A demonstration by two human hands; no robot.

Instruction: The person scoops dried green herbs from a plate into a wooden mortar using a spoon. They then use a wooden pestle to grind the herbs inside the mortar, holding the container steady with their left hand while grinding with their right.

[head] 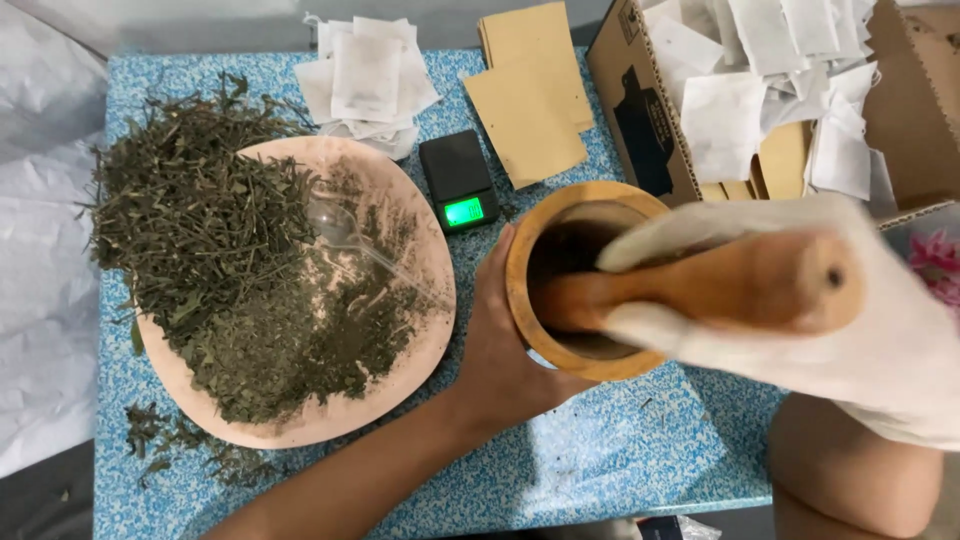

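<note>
On the blue speckled bench (620, 470), the left hand (500, 340) is gripping the side of a wooden mortar (530, 300). Gloved in white, the right hand (800, 310) is closing around a wooden pestle (700, 290) reaching into the mortar. Beside it, a pink plate (420, 330) is carrying dried herbs (220, 250).

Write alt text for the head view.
A gloved right hand holds a wooden pestle in a wooden mortar, which the bare left hand steadies. Beside it, a pink plate holds dried green herbs on a blue table.
</note>
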